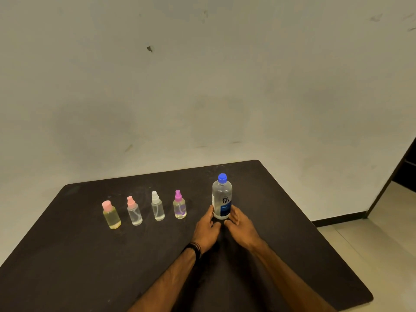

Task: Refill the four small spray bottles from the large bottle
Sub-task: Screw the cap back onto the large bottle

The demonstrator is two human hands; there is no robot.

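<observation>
Standing upright near the right side of the dark table (67, 255), the large bottle (222, 197) with its blue cap (222, 178) is cupped at its base by both hands: the left hand (207, 230) and right hand (242, 226) loosely curl around it, fingers touching its sides. Four small spray bottles (144, 210) stand in a row to its left, all capped.
</observation>
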